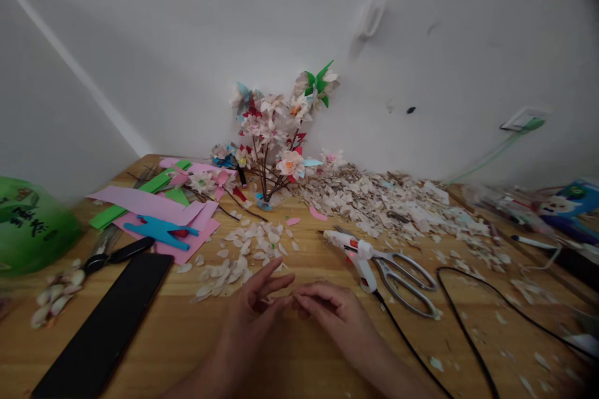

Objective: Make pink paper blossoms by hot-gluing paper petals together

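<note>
Two hands are working fingertip to fingertip over the table (187, 355).
The left hand (247, 307) is holding a fairly wide grip, the right hand (337, 310) a narrow pinch; whether anything is sitting between them, I cannot tell. White petals (233, 271), too many to count, are lying just beyond. One glue gun (361, 255) is mostly hiding the blades of one pair of scissors (384, 267); one phone (107, 324) is running off the bottom edge.

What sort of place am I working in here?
Probably a craft table, perhaps in a home: it bears a glue gun, loose pale petal-like flakes and a bunch of handmade-looking flowers.
</note>
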A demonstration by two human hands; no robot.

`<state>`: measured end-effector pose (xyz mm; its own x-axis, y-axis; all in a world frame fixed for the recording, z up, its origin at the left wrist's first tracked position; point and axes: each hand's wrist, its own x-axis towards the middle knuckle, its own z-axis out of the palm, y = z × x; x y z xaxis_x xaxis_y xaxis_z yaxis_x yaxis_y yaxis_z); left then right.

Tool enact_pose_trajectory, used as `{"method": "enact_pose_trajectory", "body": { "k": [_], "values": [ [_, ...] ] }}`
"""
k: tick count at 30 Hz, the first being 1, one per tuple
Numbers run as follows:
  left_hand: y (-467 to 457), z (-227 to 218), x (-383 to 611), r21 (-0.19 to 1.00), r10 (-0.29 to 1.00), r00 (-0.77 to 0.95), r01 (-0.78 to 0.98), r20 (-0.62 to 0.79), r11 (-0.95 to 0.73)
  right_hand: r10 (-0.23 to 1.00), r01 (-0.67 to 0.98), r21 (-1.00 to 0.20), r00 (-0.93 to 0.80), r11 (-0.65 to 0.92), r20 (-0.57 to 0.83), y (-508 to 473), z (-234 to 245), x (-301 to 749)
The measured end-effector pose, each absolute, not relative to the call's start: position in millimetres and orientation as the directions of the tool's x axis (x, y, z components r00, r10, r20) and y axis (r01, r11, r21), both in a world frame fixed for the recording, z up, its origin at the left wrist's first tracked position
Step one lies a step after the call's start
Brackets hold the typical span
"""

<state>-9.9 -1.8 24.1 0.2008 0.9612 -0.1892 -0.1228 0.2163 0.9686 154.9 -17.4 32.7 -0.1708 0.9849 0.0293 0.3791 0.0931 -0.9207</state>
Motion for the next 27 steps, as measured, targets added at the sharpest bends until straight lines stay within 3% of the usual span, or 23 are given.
{"method": "enact_pose_trajectory", "body": {
  "k": [8, 12, 14, 17, 21, 27],
  "values": [
    [-3.9, 20.9, -5.9, 0.955, 0.958, 0.221, -0.191, -0.184, 0.228, 0.971, 0.518, -0.822, -0.152, 0.237, 0.184, -22.4, 32.5, 146.4],
    [-5.6, 23.5, -5.8, 0.951, 0.952, 0.241, -0.196, -0.189, 0.238, 0.956, 0.602, -0.759, -0.022, 0.247, 0.293, -16.8, 26.9, 150.6],
    [-5.2, 24.9, -7.7, 0.96, 0.955, 0.228, -0.158, -0.192, 0.231, 0.974, 0.519, -0.841, 0.064, 0.152, 0.215, -12.0, 26.3, 155.8],
    [-3.2, 26.7, -10.8, 0.983, 0.973, 0.175, -0.079, -0.148, 0.164, 0.999, 0.203, -0.978, 0.021, -0.041, -0.038, -7.4, 29.3, 160.1],
    [-2.2, 28.8, -9.6, 0.998, 0.99, 0.13, 0.024, -0.053, 0.05, 0.967, -0.104, -0.964, -0.097, -0.244, -0.234, -6.8, 32.7, 156.9],
    [-2.9, 34.6, -2.6, 1.0, 0.978, 0.208, -0.027, 0.012, -0.007, 0.96, -0.1, -0.96, -0.123, -0.263, -0.25, -8.7, 35.1, 149.3]
  ]
}}
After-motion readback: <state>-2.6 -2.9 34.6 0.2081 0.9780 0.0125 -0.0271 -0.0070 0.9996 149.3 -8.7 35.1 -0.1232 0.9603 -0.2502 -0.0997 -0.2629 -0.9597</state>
